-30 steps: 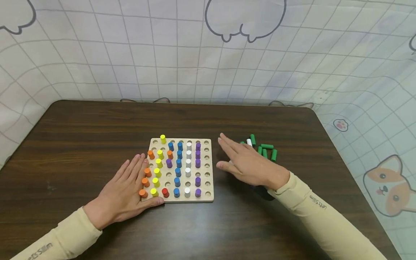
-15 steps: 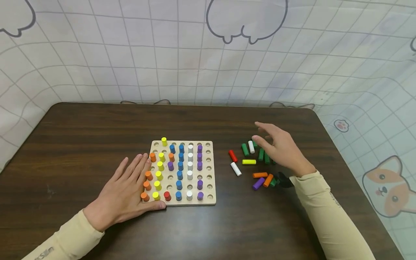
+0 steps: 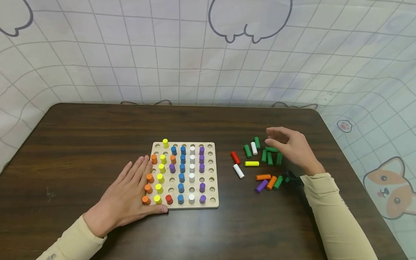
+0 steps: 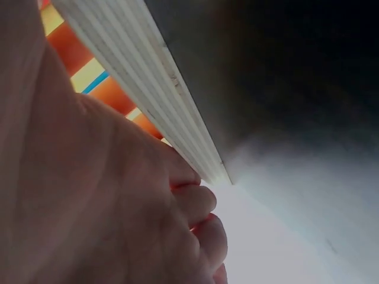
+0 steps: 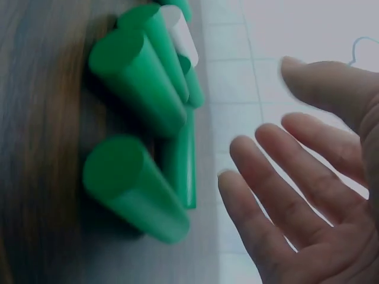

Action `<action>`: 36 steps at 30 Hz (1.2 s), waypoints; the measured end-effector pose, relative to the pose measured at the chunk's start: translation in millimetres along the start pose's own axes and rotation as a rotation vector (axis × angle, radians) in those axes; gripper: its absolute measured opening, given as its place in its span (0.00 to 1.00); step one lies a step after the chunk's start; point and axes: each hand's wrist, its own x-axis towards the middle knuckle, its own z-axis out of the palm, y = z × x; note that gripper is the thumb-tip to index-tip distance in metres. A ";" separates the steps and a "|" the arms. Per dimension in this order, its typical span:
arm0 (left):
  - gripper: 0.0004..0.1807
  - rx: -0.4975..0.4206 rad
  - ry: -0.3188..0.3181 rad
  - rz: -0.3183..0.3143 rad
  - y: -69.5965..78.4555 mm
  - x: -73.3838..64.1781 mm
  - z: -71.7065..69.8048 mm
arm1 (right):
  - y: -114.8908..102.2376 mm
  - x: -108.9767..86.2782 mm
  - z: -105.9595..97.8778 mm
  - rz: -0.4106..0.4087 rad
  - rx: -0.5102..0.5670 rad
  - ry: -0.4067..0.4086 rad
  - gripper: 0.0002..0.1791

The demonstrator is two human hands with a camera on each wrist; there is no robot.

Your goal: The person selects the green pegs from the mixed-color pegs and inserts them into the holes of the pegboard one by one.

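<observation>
A square wooden pegboard (image 3: 213, 180) stands on the dark table, with columns of orange, yellow, blue, white and purple pegs and one red peg (image 3: 169, 199) in the front row. Flat along its left side lies my left hand (image 3: 125, 195), the thumb at the front edge. The left wrist view shows the board's side edge (image 4: 148, 89) beside the palm. My right hand (image 3: 294, 148) hovers over the loose green pegs (image 3: 269, 159) on the right, fingers loosely bent and holding nothing. In the right wrist view its fingers (image 5: 278, 171) are apart from the green pegs (image 5: 136, 189).
Between board and right hand lie a red peg (image 3: 235, 157), a white peg (image 3: 238, 171) and a yellow peg (image 3: 251, 163). Nearer the front are orange pegs (image 3: 263, 177) and a purple peg (image 3: 261, 186). A patterned cloth (image 3: 162, 54) hangs behind the table (image 3: 97, 126).
My right hand has moved right, away from the board to the loose pegs, uncovering several of them. My left hand stays at the board's left side.
</observation>
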 end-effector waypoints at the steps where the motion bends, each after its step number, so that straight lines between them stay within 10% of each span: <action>1: 0.73 -0.001 0.003 -0.002 0.6 -0.5 0.3 | 1.7 0.1 -0.4 -0.001 -0.003 -0.009 0.26; 36: 0.74 -0.019 -0.009 -0.014 1.0 1.2 0.3 | 12.9 6.5 2.2 0.007 -0.096 -0.163 0.19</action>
